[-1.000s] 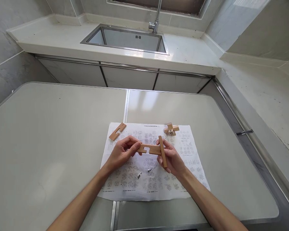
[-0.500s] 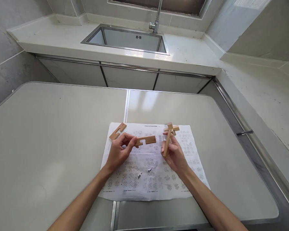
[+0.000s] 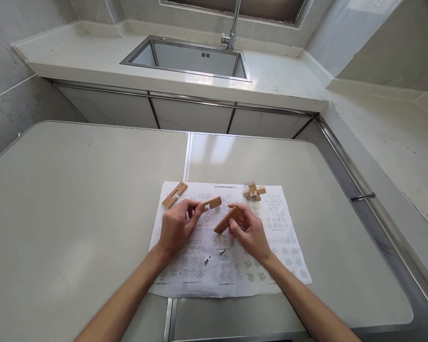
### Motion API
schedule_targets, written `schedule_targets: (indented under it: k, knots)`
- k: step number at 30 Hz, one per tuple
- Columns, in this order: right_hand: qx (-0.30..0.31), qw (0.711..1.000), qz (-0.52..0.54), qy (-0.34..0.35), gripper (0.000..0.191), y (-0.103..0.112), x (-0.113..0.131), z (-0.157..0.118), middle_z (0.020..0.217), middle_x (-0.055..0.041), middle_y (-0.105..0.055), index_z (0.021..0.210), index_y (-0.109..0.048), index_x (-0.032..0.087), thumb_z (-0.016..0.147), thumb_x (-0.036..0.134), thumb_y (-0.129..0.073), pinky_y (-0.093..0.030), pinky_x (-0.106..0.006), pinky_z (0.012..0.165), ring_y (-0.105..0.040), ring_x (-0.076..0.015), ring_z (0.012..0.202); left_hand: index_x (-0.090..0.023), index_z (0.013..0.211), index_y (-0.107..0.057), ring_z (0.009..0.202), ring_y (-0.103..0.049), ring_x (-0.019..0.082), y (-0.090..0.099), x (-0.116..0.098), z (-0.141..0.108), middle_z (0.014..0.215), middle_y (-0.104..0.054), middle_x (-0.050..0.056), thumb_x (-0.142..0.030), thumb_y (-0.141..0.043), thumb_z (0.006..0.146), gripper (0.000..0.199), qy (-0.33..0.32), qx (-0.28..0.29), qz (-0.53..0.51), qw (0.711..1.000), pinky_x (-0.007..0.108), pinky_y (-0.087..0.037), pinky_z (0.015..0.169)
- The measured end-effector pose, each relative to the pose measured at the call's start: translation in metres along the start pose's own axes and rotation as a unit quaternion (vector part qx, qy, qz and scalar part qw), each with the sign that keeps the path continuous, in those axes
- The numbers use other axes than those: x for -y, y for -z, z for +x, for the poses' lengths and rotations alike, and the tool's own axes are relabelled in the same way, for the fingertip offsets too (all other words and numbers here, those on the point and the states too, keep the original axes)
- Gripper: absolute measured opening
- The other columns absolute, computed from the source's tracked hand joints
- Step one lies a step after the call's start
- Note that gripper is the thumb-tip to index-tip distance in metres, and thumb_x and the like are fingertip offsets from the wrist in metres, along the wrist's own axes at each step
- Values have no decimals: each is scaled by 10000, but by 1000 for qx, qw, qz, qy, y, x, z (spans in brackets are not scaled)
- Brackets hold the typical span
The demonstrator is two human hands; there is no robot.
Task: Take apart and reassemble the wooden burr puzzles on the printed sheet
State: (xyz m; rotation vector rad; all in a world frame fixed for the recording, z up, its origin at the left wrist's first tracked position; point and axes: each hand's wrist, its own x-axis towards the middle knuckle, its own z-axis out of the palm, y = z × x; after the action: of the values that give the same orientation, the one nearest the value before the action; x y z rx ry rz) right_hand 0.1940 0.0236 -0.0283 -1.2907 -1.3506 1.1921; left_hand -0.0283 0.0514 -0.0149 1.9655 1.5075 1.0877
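My left hand (image 3: 180, 223) pinches a flat notched wooden puzzle piece (image 3: 214, 203) by its left end, the notch showing beside my fingertips. Close by, my right hand (image 3: 250, 232) grips another flat wooden puzzle piece (image 3: 224, 223), tilted with its marked end low and to the left. The two held pieces are apart. Beyond my left hand lies a loose notched wooden piece (image 3: 171, 199) on the sheet's far left corner. An assembled cross-shaped wooden block (image 3: 254, 194) rests on the sheet beyond my right hand.
Under my hands is a creased paper sheet (image 3: 199, 289) printed with small diagrams, with two small torn spots. It lies on a pale table (image 3: 92, 199) with a metal seam. Behind are a counter (image 3: 278, 78), a sink (image 3: 185, 54) and a faucet (image 3: 230, 38).
My right hand has moved left and nearer, away from the cross-shaped block, with its flat piece now turned toward the left one. The left piece has tilted upward at its right end.
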Motion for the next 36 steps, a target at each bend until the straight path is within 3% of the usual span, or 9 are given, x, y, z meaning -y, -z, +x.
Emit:
schedule_targets:
  k: [4,11,15,20,29,36]
  knots:
    - [-20,999,-40,22,341,0,-1,0,824,8,-698,1293,-622,275,953,281,-654,-574,-317,625,-679,-193,682,-210,972,-702,611,-587,152,0,-1,1,755,-711,12,-407,-577,1060,249,-18,8,26,999,285,-419,590]
    - [-51,983,-169,48,275,2,3,2,822,3,-668,1228,-674,251,975,351,-638,-507,-312,559,-539,-164,573,-196,973,-675,644,-592,168,0,1,2,775,-709,27,-360,-566,1070,219,-55,48,52,996,302,-434,627]
    - [-69,963,-238,102,263,2,-1,3,1003,-64,-724,1224,-669,222,990,315,-593,-557,-364,686,-635,-211,732,-191,975,-666,743,-627,203,-2,1,1,825,-708,52,-332,-575,1061,189,-84,76,64,991,333,-476,708]
    - [-53,927,-336,156,260,2,-8,4,1056,-108,-700,1259,-613,200,1032,288,-522,-563,-429,835,-656,-286,970,-199,1054,-659,769,-631,222,-4,0,1,825,-697,48,-288,-541,1065,148,-128,115,84,982,363,-495,759]
    - [-29,892,-418,171,284,0,-12,5,1063,-122,-621,1304,-586,183,1071,294,-467,-505,-450,839,-573,-301,954,-186,1108,-646,785,-631,243,-5,0,-1,891,-700,70,-257,-482,1078,181,-171,145,117,967,396,-500,790]
    - [-26,880,-443,170,317,0,-12,4,1085,-129,-592,1349,-572,174,1077,288,-458,-505,-454,838,-555,-306,968,-179,1087,-649,772,-620,249,-6,-1,0,883,-702,80,-237,-478,1072,181,-183,148,136,962,407,-483,777]
